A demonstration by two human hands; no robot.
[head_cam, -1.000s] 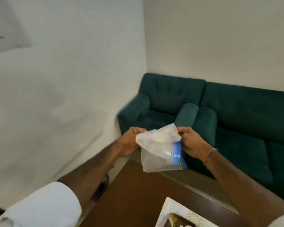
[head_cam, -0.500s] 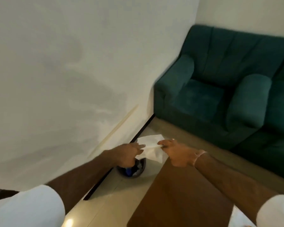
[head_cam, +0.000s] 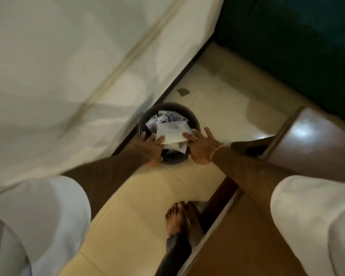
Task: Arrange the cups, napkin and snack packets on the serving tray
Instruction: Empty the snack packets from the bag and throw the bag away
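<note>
A crumpled white plastic bag [head_cam: 172, 133] lies over the mouth of a dark round waste bin [head_cam: 193, 120] on the floor by the wall. My left hand [head_cam: 150, 148] reaches down at the bin's left side, fingertips pinching the bag's left corner. At the bag's right edge is my right hand [head_cam: 200, 147], fingers spread, one fingertip touching the bag. Paper scraps fill the bin under the bag. No tray, cups, napkin or snack packets are in view.
A brown wooden table [head_cam: 307, 148] runs along the right side, its edge just right of my right arm. A dark green sofa [head_cam: 297, 46] fills the upper right. A white wall [head_cam: 68, 66] stands on the left. My foot [head_cam: 176, 218] rests on the pale tiled floor.
My view swung down from the sofa to the floor. Both hands carried the white bag down and left, off the table, onto the waste bin. My right hand's fingers have spread apart.
</note>
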